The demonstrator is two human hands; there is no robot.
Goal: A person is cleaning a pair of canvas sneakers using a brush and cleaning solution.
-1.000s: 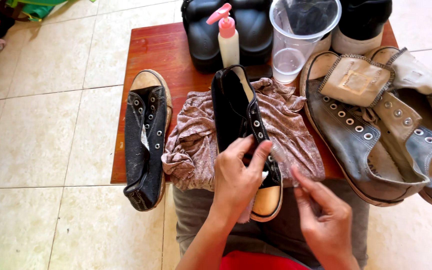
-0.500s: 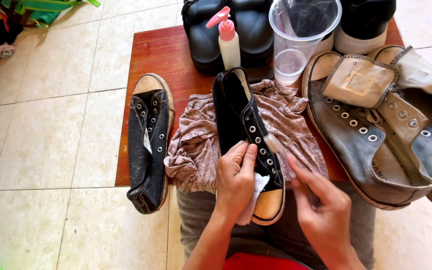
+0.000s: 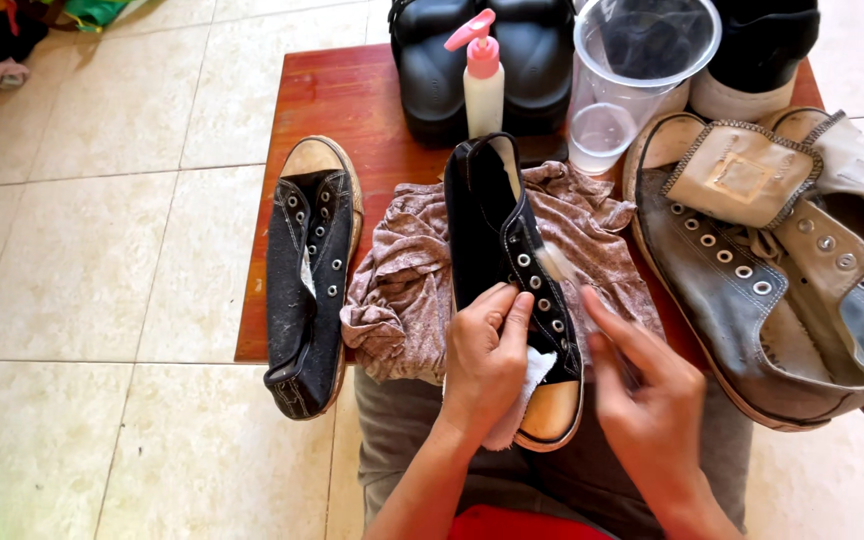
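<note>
Head view. Left hand point(image 3: 485, 362) clamped over the toe end of the black sneaker point(image 3: 512, 270), a white cloth point(image 3: 524, 385) pressed under the palm against its tongue. Sneaker lying heel-away on the crumpled patterned rag point(image 3: 402, 290) spread across the red table point(image 3: 337, 100). Right hand point(image 3: 647, 400) just right of the sneaker, grip narrow around a thin handle, pale bristles of the brush point(image 3: 557, 265) meeting the eyelet row. To do this well: short strokes along the eyelets, firm hold at the toe so the sneaker stays flat on the rag. Left of the sneaker, its mate point(image 3: 310, 275) hanging over the table edge; beyond the heel, a pink-topped pump bottle point(image 3: 482, 75) and a clear plastic cup point(image 3: 642, 60).

Brush blurred, its handle mostly hidden inside the right hand. Grey boots point(image 3: 752, 260) right of the sneaker cut off by the frame edge.
</note>
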